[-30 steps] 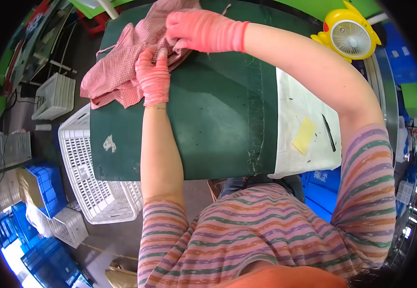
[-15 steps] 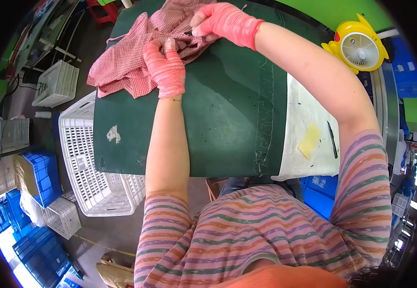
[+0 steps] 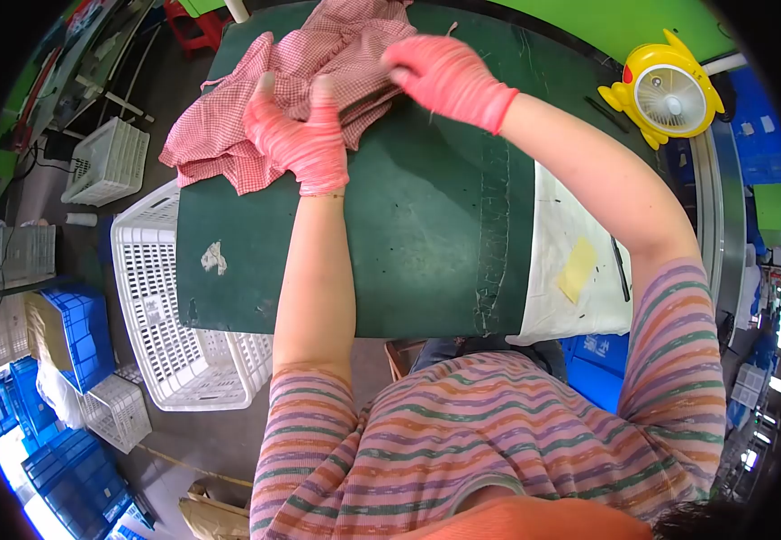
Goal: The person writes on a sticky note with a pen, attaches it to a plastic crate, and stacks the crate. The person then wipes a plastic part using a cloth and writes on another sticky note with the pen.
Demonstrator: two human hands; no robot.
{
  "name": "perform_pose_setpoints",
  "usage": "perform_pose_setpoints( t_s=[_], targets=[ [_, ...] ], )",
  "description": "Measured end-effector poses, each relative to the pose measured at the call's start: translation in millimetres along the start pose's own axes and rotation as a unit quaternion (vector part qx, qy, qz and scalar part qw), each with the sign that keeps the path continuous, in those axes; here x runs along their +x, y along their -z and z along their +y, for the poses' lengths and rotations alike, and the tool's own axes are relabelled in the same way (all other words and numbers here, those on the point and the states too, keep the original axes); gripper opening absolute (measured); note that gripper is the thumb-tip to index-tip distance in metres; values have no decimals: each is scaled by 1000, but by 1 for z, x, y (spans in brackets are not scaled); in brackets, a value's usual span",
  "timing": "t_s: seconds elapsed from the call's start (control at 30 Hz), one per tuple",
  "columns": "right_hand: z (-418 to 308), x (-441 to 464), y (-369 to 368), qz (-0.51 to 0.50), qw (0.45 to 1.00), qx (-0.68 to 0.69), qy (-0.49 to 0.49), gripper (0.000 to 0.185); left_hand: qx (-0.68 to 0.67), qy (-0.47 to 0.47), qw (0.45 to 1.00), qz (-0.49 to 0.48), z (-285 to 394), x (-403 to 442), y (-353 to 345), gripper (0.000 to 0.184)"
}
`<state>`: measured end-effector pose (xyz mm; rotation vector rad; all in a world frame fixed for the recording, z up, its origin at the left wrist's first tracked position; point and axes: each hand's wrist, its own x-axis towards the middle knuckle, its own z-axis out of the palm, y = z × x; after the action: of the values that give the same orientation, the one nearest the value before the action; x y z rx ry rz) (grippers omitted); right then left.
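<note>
A red-and-white checked garment (image 3: 219, 126) lies crumpled over the far left part of the green table (image 3: 408, 243). My left hand (image 3: 300, 139), in a pink fingertip-free glove, rests on the cloth with thumb and fingers spread apart. Just right of the garment is my right hand (image 3: 453, 81), gloved the same way. Its fingers are curled together and slightly blurred; whatever they pinch, if anything, is too small to make out. A short thread-like bit hangs below that hand.
White cloth (image 3: 548, 288) covers the table's right end, with a yellow paper (image 3: 578, 270) and a dark pen-like tool (image 3: 622, 270) on it. A yellow fan (image 3: 674, 94) stands at the back right. A white plastic basket (image 3: 152, 297) sits left of the table, near stacked blue crates (image 3: 80, 477).
My right hand has pulled away from the garment, to the right and slightly towards me. My left hand has loosened from a pinch and spread its fingers; the gathered cloth has fallen flatter.
</note>
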<state>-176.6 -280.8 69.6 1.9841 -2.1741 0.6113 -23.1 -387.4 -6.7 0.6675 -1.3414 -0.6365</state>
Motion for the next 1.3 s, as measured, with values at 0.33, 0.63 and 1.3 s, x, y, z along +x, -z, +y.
perform_pose_setpoints(
  t_s=[0.33,0.63,1.3],
  targets=[
    [-26,4,-29,69,983,-108,130,35,148,120,970,-153,-7,-1,6,37],
    [-24,1,-54,-183,967,-73,163,30,-158,271,949,-35,-8,0,4,35],
    [-30,39,-44,-82,993,20,-89,28,61,92,993,-29,4,1,6,24]
  ],
)
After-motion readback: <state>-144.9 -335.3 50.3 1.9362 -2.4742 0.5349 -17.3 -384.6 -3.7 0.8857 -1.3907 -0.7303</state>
